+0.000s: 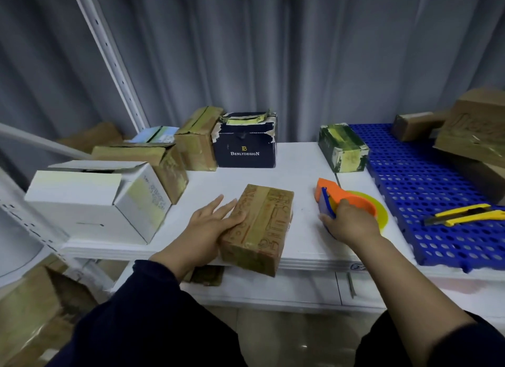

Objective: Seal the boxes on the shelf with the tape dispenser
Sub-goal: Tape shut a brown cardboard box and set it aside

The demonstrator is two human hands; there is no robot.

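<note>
A small brown cardboard box (259,227) with a strip of tape along its top lies at the front edge of the white shelf (303,161), one corner past the edge. My left hand (211,227) rests against its left side with fingers straight. My right hand (345,222) grips the orange tape dispenser (344,197), which holds a yellow roll and sits on the shelf to the right of the box.
A white box (93,202) with raised flaps stands at the left, brown boxes behind it. A dark blue box (244,142) and a green box (343,148) sit at the back. A blue perforated mat (426,181) on the right carries a yellow utility knife (464,215) and brown boxes (475,129).
</note>
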